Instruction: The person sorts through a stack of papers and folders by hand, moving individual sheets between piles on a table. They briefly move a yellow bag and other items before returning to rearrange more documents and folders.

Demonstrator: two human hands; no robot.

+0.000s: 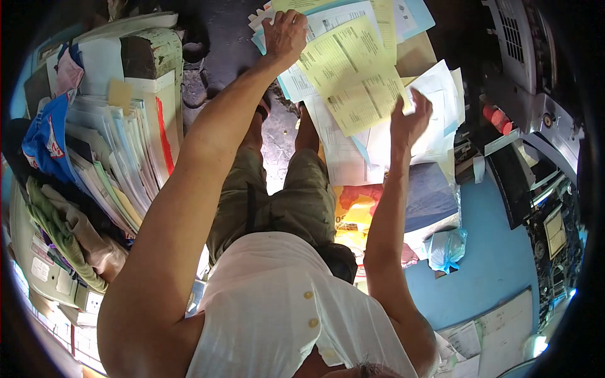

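A yellow printed form lies tilted on top of a loose pile of papers. At the pile's upper left, my left hand rests palm down on the sheets with its fingers spread, just beside the form's left edge. My right hand is at the form's lower right edge, its thumb and fingers curved with a gap between them. White printed sheets and pale blue ones show from underneath. Another yellow sheet lies further back in the pile.
On the left stand upright folders and papers and a blue bag. Below the pile are a yellow-and-red bag, a dark blue packet and a tied plastic bag. Electronic equipment lines the right side.
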